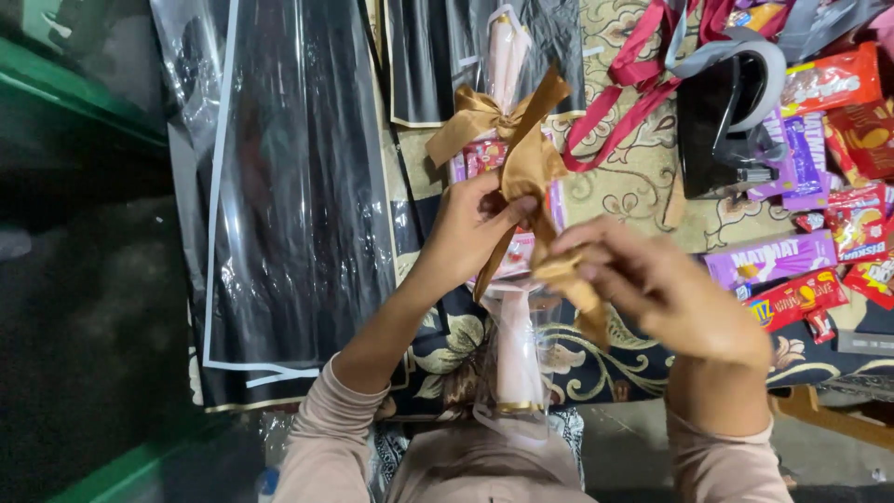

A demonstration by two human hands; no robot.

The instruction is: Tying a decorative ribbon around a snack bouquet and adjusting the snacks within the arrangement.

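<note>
Over the patterned cloth, the left hand [470, 228] pinches the gold ribbon [521, 163] at its knot on the pink bouquet [510, 56] while the right hand [652, 279] grips its tail; light, soft, slippery satin, best held near the knot

Both forearms raised from the lower edge, sleeves pushed to mid-forearm, wrists converging at centre. Left hand [470, 228] palm turned away, fingers curled inward, thumb and forefinger pinched shut in a tight grip. Right hand [652, 284] slightly lower, back facing up, fingers bent and closed in a grip at the fingertips, somewhat blurred.
</note>
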